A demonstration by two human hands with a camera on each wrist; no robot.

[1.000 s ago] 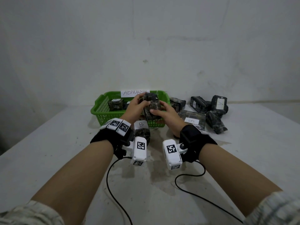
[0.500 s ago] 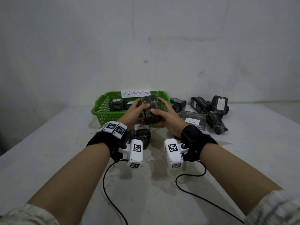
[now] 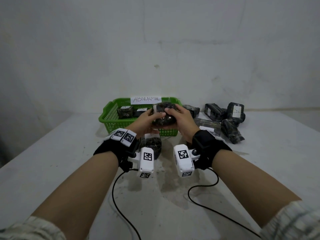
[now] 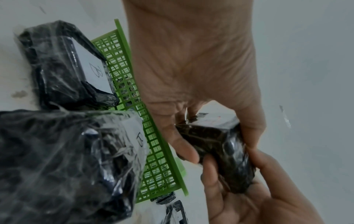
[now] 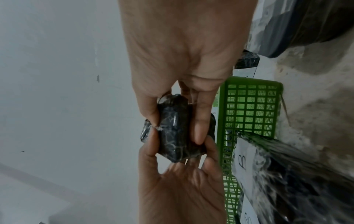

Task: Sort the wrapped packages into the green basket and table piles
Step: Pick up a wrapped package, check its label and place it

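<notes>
While both the left hand (image 3: 148,118) and right hand (image 3: 180,116) clamp the wrapped package (image 3: 163,114) above the green basket's (image 3: 110,116) near edge, slick film could slip, dropping it onto the bench.

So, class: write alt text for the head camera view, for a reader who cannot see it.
Both hands, left hand and right hand, hold one dark wrapped package above a green basket signed "ABNORMAL". More wrapped packages lie piled on the grey table to its right.
</notes>
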